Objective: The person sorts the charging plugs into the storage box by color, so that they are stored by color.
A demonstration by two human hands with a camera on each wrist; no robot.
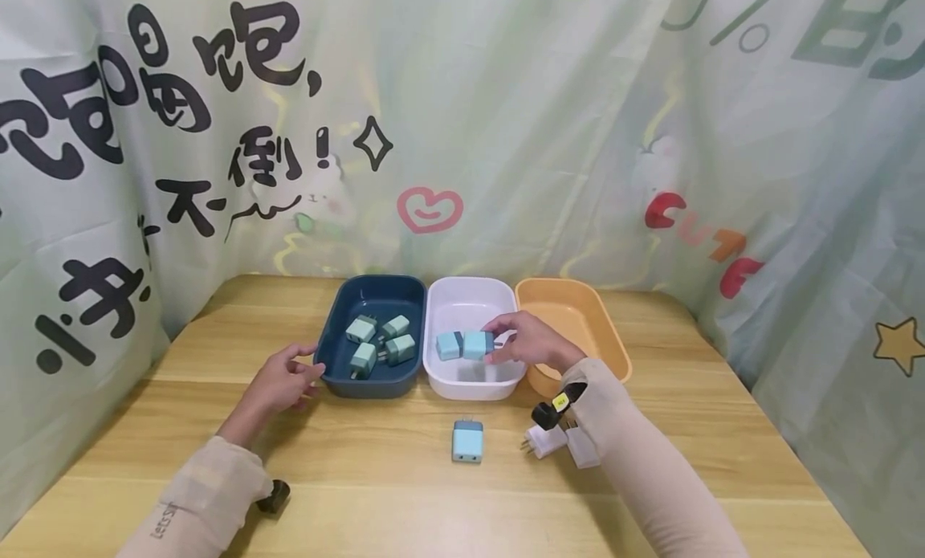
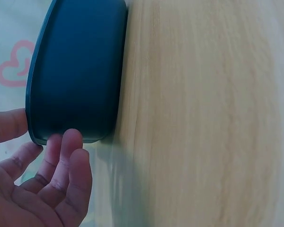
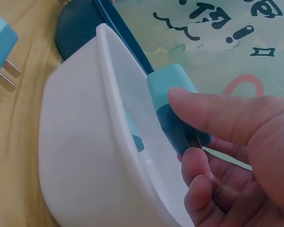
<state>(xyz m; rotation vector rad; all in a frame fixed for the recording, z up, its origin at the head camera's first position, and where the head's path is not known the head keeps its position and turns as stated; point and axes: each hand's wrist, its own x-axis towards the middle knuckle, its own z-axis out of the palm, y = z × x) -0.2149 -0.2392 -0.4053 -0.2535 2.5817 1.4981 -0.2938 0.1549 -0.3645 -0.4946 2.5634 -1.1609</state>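
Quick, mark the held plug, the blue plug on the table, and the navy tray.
Held plug [image 3: 174,126], right wrist view, on its dark part.
Blue table plug [image 1: 467,443], head view, on its light face.
Navy tray [image 2: 79,71], left wrist view, on its outer wall.

The cloth backdrop [image 1: 535,140] carries black Chinese lettering [image 1: 220,60] including “喝饱,” and “不倒!” plus multicoloured “CUTE”, while the left sleeve [image 1: 195,490] shows partly legible “Lets”.

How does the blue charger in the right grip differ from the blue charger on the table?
The held charger is in the right grip, at the white tray; the table charger lies on the table.
In the head view, the held charger's prongs point right; the table charger's point toward the white tray.
Both have light blue bodies, darker blue ends and metal prongs.
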